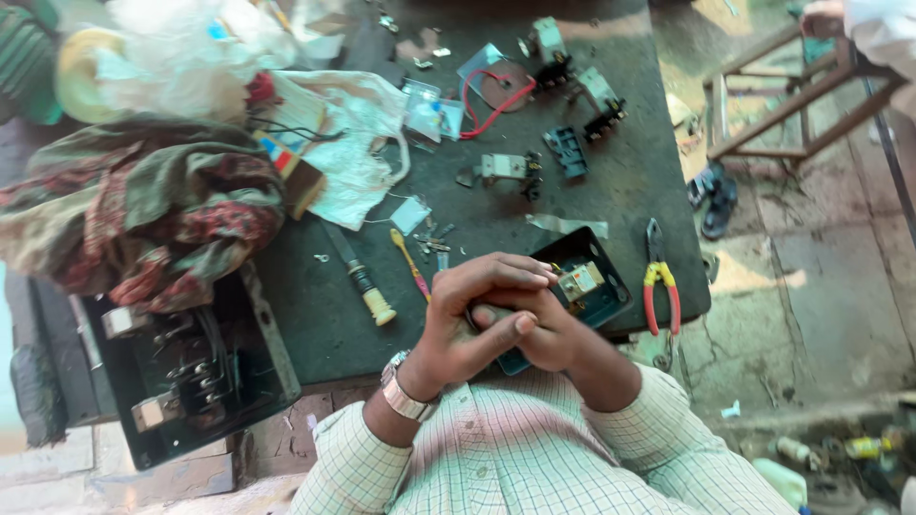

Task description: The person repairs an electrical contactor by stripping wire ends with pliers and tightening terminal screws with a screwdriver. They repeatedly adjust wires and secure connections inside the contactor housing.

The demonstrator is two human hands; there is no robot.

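My left hand (pixel 465 319), with a metal watch on the wrist, curls over the near edge of a small open dark box (pixel 603 291) at the front of the dark table (pixel 620 191). The fingers reach a beige and brass switch part (pixel 580 280) seated inside the box. My right hand (pixel 546 339) grips the same box from below and behind, its thumb pressed against the left hand's fingers. Both hands hold the box over the table's front edge, hiding its near half.
Red-and-yellow-handled pliers (pixel 658 286) lie right of the box. A cream-handled screwdriver (pixel 367 286) and a thin yellow-pink one (pixel 411 265) lie to its left. Switch parts (pixel 510 170), a red wire (pixel 491 105), crumpled cloth (pixel 143 210), a large open switch box (pixel 181 372) and a metal stool (pixel 792 95) surround them.
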